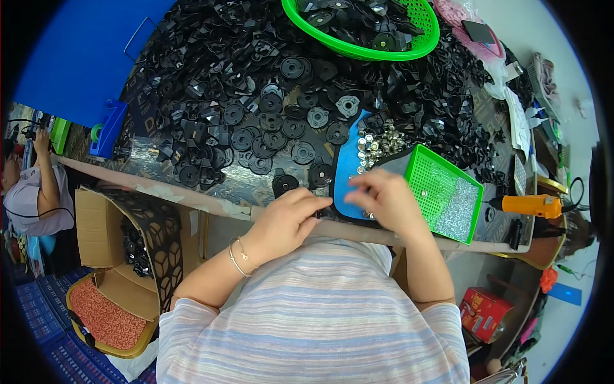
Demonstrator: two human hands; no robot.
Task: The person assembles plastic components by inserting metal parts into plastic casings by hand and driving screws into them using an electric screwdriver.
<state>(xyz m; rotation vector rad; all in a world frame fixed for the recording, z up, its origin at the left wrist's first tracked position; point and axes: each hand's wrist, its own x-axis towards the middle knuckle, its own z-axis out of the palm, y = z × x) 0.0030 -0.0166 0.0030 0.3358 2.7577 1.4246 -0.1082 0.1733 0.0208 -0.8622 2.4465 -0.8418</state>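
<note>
My left hand [286, 221] is at the table's front edge, thumb and fingers pressed together around a small dark piece that is mostly hidden. Just beyond it lie round black plastic parts [285, 184]. My right hand [389, 200] hovers over the lower end of a blue mat [347, 168], fingers curled into a pinch; what they hold, if anything, is too small to make out. Small silver metal pieces [363, 146] lie along the mat's right side. Right of that hand is a green tray [430, 185] with tiny shiny bits at one end.
Heaps of black plastic parts [211, 70] cover the table. A green basket [358, 52] full of them stands at the back. An orange-handled tool [531, 205] lies at right. A cardboard box [96, 224] stands lower left; another person [39, 192] is at far left.
</note>
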